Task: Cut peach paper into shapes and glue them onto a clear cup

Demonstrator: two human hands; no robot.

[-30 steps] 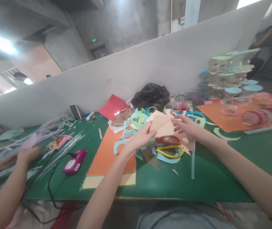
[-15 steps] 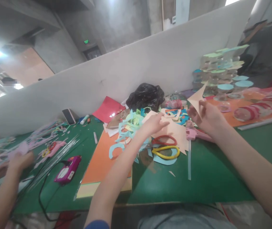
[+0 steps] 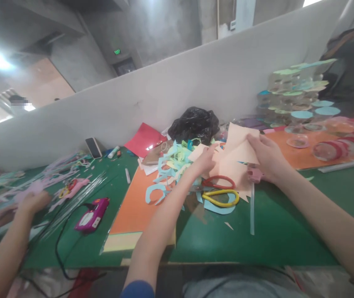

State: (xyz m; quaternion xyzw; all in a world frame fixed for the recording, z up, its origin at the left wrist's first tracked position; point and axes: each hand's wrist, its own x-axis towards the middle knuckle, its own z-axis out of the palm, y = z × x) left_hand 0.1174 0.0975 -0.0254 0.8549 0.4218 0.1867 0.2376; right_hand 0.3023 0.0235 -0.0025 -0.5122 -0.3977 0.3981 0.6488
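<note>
My right hand (image 3: 268, 159) is closed on a pale peach paper sheet (image 3: 240, 145), held lifted above the green table (image 3: 276, 231). My left hand (image 3: 203, 162) pinches the edge of more peach paper (image 3: 226, 169) lying on the pile beside it. Red and yellow scissors (image 3: 222, 191) lie flat just below both hands. Curled light-blue and green paper offcuts (image 3: 171, 165) sit left of my left hand.
An orange sheet (image 3: 133, 207) lies front left. A magenta glue gun (image 3: 92, 214) with black cord, a phone (image 3: 91, 147), red paper (image 3: 144, 138) and a black bag (image 3: 194, 123) are around. Another person's hands (image 3: 31, 203) work at far left. Stacked clear cups (image 3: 297, 97) stand back right.
My right hand brought the lifted peach paper back down and left toward the pile. My left hand stays on the pile's peach paper. The camera shifted slightly.
</note>
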